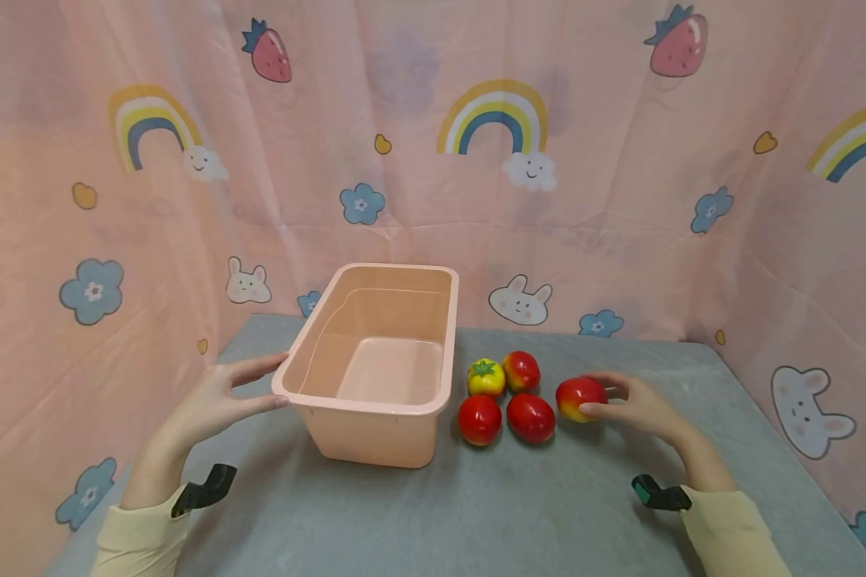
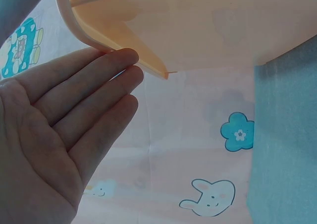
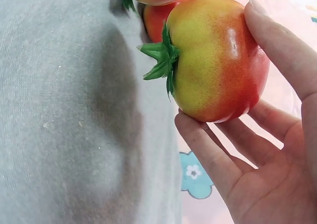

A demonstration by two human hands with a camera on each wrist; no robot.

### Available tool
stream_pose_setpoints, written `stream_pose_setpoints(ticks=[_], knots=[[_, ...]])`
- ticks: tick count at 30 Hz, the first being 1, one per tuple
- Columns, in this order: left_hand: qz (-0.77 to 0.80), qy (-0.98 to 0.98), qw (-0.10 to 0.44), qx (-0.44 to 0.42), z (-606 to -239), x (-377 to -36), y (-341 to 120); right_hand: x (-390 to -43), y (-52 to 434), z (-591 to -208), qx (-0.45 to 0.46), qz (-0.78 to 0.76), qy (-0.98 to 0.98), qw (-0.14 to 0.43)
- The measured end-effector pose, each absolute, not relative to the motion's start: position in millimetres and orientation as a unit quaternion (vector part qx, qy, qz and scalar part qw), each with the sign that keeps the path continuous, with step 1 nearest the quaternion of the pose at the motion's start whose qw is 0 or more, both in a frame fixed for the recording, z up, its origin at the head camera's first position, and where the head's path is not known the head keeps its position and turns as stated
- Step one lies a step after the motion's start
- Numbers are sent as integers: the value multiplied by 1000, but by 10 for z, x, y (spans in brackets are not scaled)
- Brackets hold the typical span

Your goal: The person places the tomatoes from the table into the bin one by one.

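Head view: we have a pink printed curtain [image 1: 592, 200] along the back edge and both side edges of a grey table [image 1: 520, 513]. Pink bin [image 1: 368, 437] stands upright left of the table's middle, toward the back edge. Left hand [image 1: 216, 399], near the left edge: thumb and straight fingers apart, tips touching the bin's near left corner. Right hand [image 1: 645, 409], toward the right edge: clamped on a red-yellow tomato [image 1: 576, 398] between thumb and fingers; we can't tell if it's off the table. Between bin and held tomato we count three red tomatoes [image 1: 531, 418] and one yellow tomato [image 1: 486, 378]. Right wrist view: green calyx [image 3: 159, 60] on the held one.
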State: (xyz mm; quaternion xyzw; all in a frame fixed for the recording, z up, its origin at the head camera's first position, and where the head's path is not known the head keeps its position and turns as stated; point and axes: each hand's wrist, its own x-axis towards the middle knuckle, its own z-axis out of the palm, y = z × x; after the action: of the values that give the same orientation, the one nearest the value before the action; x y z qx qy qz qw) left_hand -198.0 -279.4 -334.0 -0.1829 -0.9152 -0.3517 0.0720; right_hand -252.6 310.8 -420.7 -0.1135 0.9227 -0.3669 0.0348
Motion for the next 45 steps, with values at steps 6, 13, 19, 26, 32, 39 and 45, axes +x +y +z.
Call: stream_pose_setpoints(ticks=[6,13,19,26,32,39,45], knots=[[-356,-914,69,-181,-3334,-1973,-2789,-2507,3119,-4164,-112,-365,924,32],[-354,-914,72,-184,-3333,-1970,-2787,-2483,3126,-4087,-110,-356,928,26],[-356,-913,73,-184,-3339,-1972,-2791,-2431,3104,-3973,-118,-349,930,16],[-357,-913,70,-187,-3340,-1972,-2793,-2385,3068,-3860,-134,-357,924,7],[-352,-915,72,-184,-3333,-1971,-2791,-2370,3017,-3767,-140,-362,922,6],[-348,-915,75,-187,-3328,-1974,-2801,-2357,2932,-3654,-143,-356,923,3],[-346,-916,71,-188,-3325,-1985,-2801,-2362,2867,-3576,-157,-355,922,-1]])
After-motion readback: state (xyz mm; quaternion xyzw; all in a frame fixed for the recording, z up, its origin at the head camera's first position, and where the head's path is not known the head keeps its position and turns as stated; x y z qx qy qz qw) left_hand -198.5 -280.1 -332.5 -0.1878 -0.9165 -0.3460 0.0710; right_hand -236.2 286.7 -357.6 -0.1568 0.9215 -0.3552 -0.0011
